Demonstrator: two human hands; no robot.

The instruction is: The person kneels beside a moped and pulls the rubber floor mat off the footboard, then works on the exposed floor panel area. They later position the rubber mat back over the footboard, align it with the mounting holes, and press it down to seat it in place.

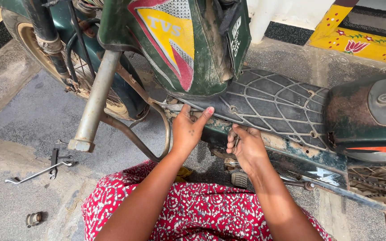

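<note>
A dusty green moped stands in front of me, its black ribbed footboard [273,100] running across the middle. My left hand [188,129] grips the front edge of that footboard, thumb on top and fingers underneath, beside a bare metal frame tube [95,100]. My right hand [246,147] is curled under the footboard's near edge and holds a small metal tool [237,142] against the underside; only a short piece of the tool shows between the fingers. A foot peg [239,178] sticks out just below my right wrist.
The front wheel [36,49] and fork stand at the upper left. On the grey stone floor at the left lie a bent metal rod [36,174] with a black clamp and a small metal bush [34,218]. A red patterned garment [193,209] covers my lap. The rusty fuel tank [367,111] is at the right.
</note>
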